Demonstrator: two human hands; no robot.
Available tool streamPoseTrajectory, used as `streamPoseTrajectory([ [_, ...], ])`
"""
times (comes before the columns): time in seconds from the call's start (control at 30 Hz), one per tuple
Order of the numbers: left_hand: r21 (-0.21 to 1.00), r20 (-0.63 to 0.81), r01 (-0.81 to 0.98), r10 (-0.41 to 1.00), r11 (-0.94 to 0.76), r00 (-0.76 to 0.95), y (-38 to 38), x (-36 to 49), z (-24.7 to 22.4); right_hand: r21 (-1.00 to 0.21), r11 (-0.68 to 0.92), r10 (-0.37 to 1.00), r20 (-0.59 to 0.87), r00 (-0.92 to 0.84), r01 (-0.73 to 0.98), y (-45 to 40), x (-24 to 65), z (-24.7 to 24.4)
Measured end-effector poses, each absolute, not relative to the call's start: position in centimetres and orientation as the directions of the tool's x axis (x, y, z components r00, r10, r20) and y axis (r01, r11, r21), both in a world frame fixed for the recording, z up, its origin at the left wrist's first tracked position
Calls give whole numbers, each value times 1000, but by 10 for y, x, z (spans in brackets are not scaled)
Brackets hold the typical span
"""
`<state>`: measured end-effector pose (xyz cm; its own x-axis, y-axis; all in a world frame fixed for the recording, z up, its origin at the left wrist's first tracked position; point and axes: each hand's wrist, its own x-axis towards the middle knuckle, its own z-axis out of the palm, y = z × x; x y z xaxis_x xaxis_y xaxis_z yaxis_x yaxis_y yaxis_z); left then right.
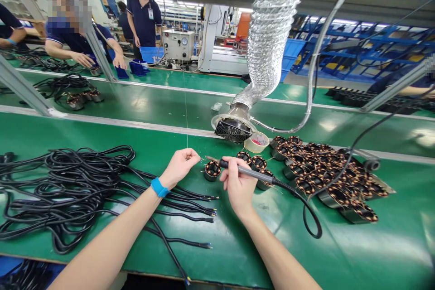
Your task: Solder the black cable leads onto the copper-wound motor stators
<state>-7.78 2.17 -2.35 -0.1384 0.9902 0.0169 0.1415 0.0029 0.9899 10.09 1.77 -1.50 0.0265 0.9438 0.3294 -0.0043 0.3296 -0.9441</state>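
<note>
My right hand [239, 186] grips a soldering iron [251, 172] whose tip points left, over a small motor stator [212, 170] with copper windings. The stator stands on the green bench just below both hands. My left hand [180, 165], with a blue band at the wrist, is closed in a pinch on a thin solder wire [186, 113] that hangs from above. Its fingertips are close to the iron's tip; whether wire and tip touch is too small to tell. Other stators [258, 163] stand just behind my right hand.
Coiled black cables [68, 190] with stripped ends lie left. Many stators [326, 167] crowd the right. A fume duct [272, 31] with a black fan grille [234, 129] hangs above, beside a small round tub [257, 143]. The iron's cord [314, 231] loops right. Co-workers sit and stand beyond.
</note>
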Motion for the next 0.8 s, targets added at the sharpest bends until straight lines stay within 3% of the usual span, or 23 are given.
streamPoseTrajectory([
  [0.43,992,32,129,992,-17,-121,21,-78,-22,-919,382,924,377,-68,95,16,95,-14],
  [0.63,989,35,143,996,-23,-83,14,-75,-18,-724,644,764,597,-243,246,27,92,-21],
  [0.8,979,99,177,995,-97,-6,7,-73,-11,-668,708,700,624,-348,228,33,87,-27],
])
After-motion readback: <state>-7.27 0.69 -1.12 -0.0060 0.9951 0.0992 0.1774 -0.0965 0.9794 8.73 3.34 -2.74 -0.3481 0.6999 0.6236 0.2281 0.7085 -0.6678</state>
